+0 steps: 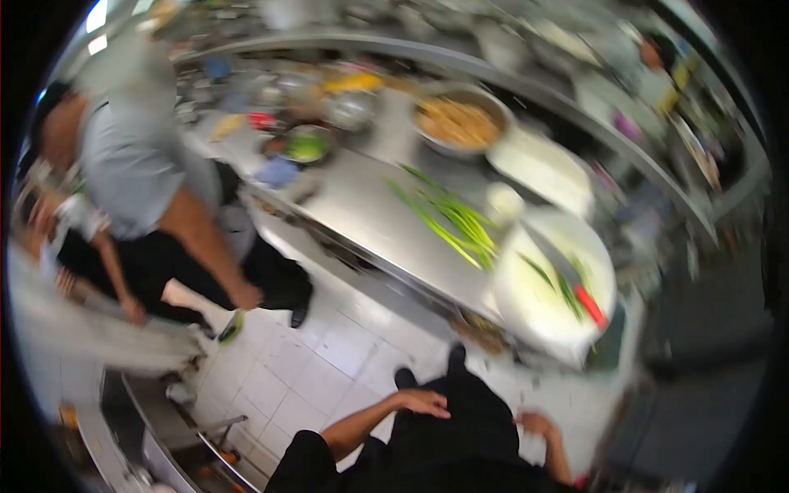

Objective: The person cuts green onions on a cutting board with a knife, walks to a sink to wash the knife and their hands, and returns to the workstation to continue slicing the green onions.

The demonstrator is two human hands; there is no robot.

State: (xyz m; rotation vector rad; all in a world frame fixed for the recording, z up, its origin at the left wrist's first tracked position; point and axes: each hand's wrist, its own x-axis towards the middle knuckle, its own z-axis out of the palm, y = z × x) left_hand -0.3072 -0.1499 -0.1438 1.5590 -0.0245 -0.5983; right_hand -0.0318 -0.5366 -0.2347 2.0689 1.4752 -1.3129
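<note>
My left hand (423, 403) is held in front of my black apron (460, 419), fingers stretched out and holding nothing. My right hand (536, 423) hangs at the apron's other side, somewhat blurred, its fingers loosely apart with nothing visible in them. Beyond my hands, a thick round white cutting board (526, 316) sits at the counter's near end. On it lie a knife (590, 306) with a red handle and some cut green pieces (567, 292). Long green onions (452, 218) are spread on the steel counter (370, 205) beside the board. A round white item (503, 201) stands by them.
A metal bowl of orange-brown food (460, 123) and a white tray (546, 172) are farther along the counter. A co-worker in a grey shirt (131, 172) bends at the left, a hand near a green item (232, 327). A metal shelf (444, 59) runs above the counter.
</note>
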